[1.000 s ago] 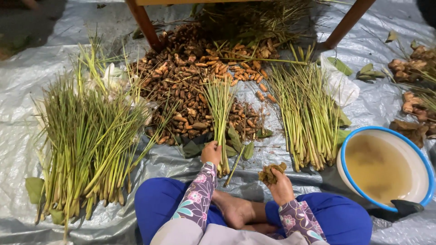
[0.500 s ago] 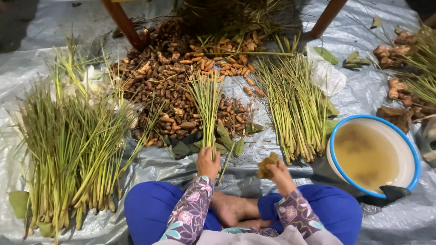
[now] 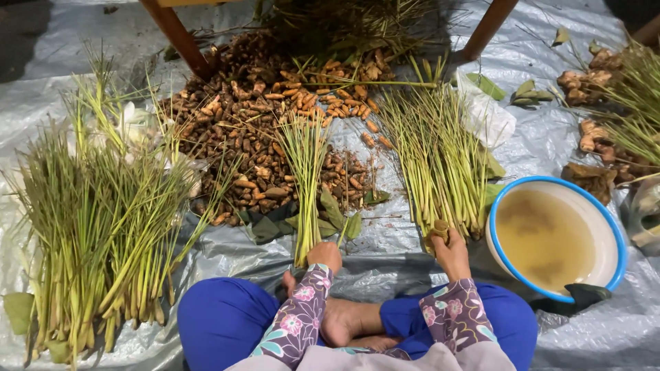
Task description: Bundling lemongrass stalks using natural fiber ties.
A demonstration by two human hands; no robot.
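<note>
Left grip: left hand [image 3: 324, 255] clenched round the base of a small lemongrass bundle [image 3: 305, 180], stalks fanning away over the tarp [image 3: 96, 41].
Right grip: right hand [image 3: 450, 249] closed on a yellowish root piece [image 3: 437, 230], just beside the loose lemongrass pile [image 3: 440, 154].
Beyond the hands: heap of brown roots [image 3: 240, 130].
Right side: blue-rimmed basin [image 3: 605, 220] of murky water.
Left side: large lemongrass bunches [image 3: 89, 227].
</note>
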